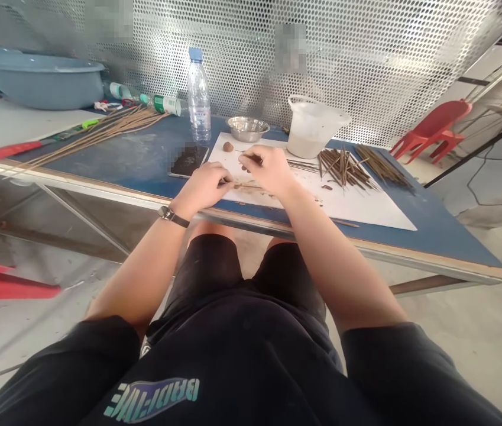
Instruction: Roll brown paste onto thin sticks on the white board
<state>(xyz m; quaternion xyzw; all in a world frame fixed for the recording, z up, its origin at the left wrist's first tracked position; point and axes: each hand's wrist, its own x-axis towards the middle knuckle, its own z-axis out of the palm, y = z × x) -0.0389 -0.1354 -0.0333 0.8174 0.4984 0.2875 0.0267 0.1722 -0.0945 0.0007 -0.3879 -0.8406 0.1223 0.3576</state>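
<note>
Both left hand (201,189) and right hand (269,171) pinch thin sticks (247,187) over paper (366,207). I see a steel bowl (248,128) beyond.

One head-worn camera looks forward and down over black shorts (215,307), close above a blue-topped surface (113,154), facing a perforated metal wall (334,59).

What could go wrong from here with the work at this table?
The thin brown stick in the left hand looks slender enough to snap. The phone beside that hand could get knocked or smeared. A loose stick near the front edge of the blue table could roll off.
</note>
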